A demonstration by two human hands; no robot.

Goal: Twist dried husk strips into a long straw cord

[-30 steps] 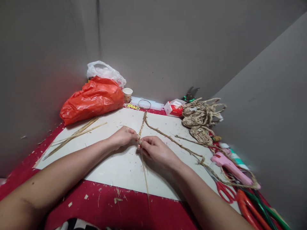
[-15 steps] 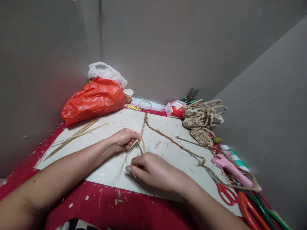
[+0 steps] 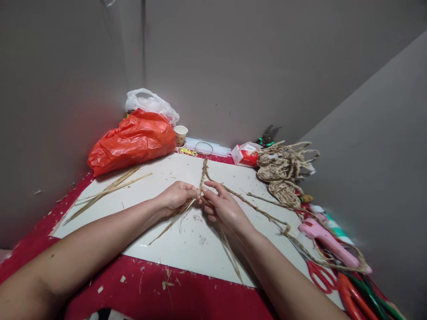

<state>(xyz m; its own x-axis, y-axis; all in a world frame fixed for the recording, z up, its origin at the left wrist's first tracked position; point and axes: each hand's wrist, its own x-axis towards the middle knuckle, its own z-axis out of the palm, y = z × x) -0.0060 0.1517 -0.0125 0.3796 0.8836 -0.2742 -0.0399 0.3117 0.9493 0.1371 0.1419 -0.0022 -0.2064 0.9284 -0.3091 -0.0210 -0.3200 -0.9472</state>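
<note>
A braided straw cord [image 3: 203,174] runs down the middle of the white board [image 3: 167,171] to my fingers. My left hand [image 3: 178,195] is closed, pinching the cord's lower end from the left. Opposite it, my right hand [image 3: 222,204] pinches at the same spot, with its index finger lifted. Loose straw strands [image 3: 171,226] trail below the left fingers, and another strand [image 3: 231,255] hangs under the right hand. From the cord's top, a twisted straw rope [image 3: 248,201] slants off to the right. Fingers hide the exact join.
Straw strips [image 3: 110,190] lie at left, below a red plastic bag [image 3: 133,142]. A paper cup [image 3: 180,134] and tissue pack [image 3: 246,154] stand at the back. Woven straw pieces [image 3: 283,171], a pink glue gun [image 3: 328,242], scissors [image 3: 322,276] and red-handled pliers [image 3: 353,295] line the right.
My right hand has moved up from below to meet my left hand at the cord. Strands now trail down on both sides. The view has shifted slightly.
</note>
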